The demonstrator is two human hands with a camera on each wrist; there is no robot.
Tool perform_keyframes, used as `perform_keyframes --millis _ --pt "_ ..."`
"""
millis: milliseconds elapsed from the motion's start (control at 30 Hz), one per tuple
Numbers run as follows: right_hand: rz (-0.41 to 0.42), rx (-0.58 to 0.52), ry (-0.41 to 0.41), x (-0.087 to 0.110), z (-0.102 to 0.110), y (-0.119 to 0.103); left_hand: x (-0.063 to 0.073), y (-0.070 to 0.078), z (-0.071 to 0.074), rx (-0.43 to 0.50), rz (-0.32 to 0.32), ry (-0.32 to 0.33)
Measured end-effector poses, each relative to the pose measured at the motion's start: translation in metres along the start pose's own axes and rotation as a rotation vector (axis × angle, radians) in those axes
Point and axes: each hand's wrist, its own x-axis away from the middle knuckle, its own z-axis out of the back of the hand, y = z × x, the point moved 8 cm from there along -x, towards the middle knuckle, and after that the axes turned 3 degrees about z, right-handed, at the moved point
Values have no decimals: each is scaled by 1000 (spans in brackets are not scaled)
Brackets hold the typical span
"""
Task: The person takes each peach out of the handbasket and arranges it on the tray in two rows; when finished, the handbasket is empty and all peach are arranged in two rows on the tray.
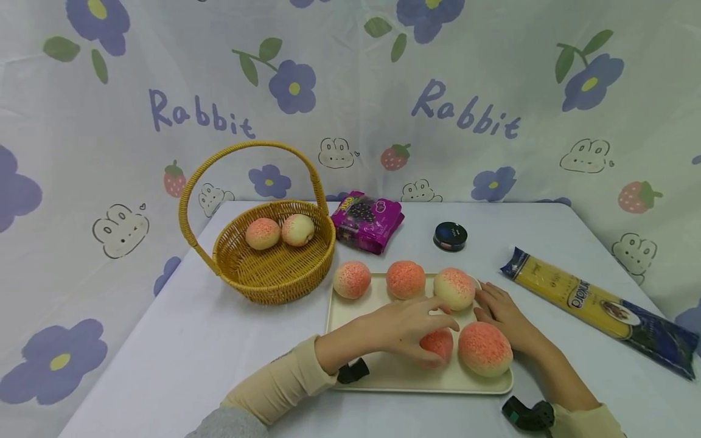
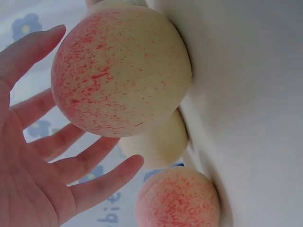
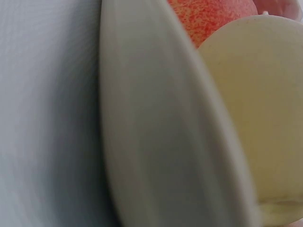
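A cream rectangular tray (image 1: 400, 381) bears several peaches speckled pink and cream. My left hand (image 1: 405, 325) reaches over the tray, spread about a front-row peach (image 1: 436, 351) that it partly hides. In the left wrist view, the fingers are loosely extended beside that peach (image 2: 123, 71). My right hand (image 1: 506, 317) is at the tray's right edge, fingertips right by the back-right peach (image 1: 454, 289). Just inward of its wrist lies the front-right peach (image 1: 485, 349). The right wrist view is filled by the tray's side (image 3: 165, 123) and a pale peach (image 3: 260, 104).
Left of the tray stands a woven basket (image 1: 279, 292) with a tall handle and two peaches inside. Behind are a purple snack packet (image 1: 367, 222) and a round black tin (image 1: 450, 236). A long yellow-and-blue pasta packet (image 1: 597, 310) lies at the right.
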Motion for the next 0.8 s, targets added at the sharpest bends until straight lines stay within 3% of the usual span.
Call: perform_keyframes --millis 433,667,800 --pt "-3 -9 -10 1 0 -1 7 -5 16 -42 -15 40" --pt "13 -13 -9 1 0 -1 15 -7 35 -67 -99 184" --pt "15 -18 -7 0 0 0 21 -15 46 -37 -105 258"
